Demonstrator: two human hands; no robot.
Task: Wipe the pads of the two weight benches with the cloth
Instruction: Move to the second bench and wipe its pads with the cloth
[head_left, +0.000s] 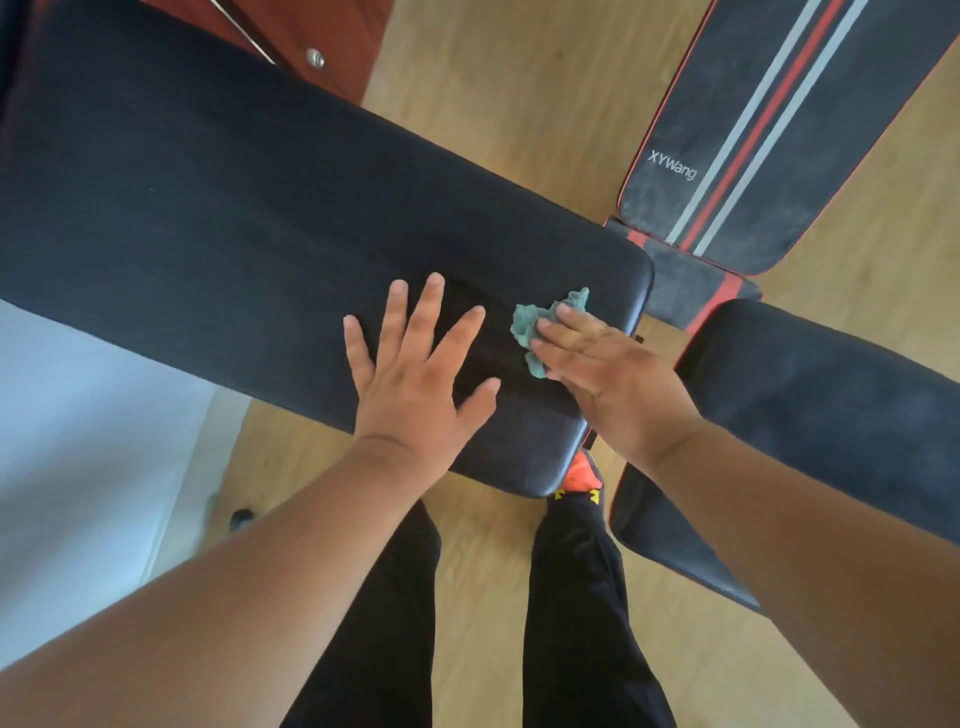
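Observation:
A long black bench pad (249, 208) runs from the upper left to the centre of the head view. My left hand (415, 374) lies flat on its near end with the fingers spread. Just to the right, my right hand (608, 374) presses a crumpled green cloth (535, 325) onto the same pad with straight fingers, close to the pad's right edge. A second bench stands at the right: its striped black back pad (769, 130) with red and white lines, and its black seat pad (831, 405) partly under my right forearm.
Wooden floor (509, 104) shows between the benches. A red-brown piece of furniture (322, 36) stands at the top behind the left bench. A pale surface (78, 441) fills the lower left. My legs in black trousers (571, 623) stand below the pad.

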